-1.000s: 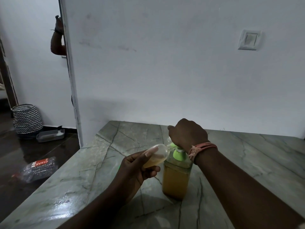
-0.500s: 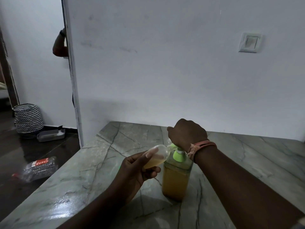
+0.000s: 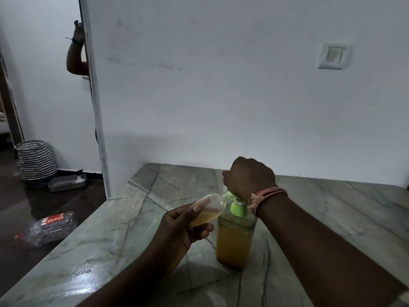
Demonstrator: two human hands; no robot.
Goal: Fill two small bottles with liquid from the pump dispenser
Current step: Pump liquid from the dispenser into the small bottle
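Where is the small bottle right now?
In the head view, the small bottle is centre frame, tilted in the left hand, mouth against the pump dispenser spout.

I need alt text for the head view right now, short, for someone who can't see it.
A left hand holds a small clear bottle, part full of amber liquid, tilted at the green pump of a dispenser on a marble counter. The right hand rests fisted on the pump top.

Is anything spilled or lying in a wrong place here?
No spill shows on the table. A plastic bottle lies on its side on the floor, which looks out of place. The small bottle is held tilted on purpose.
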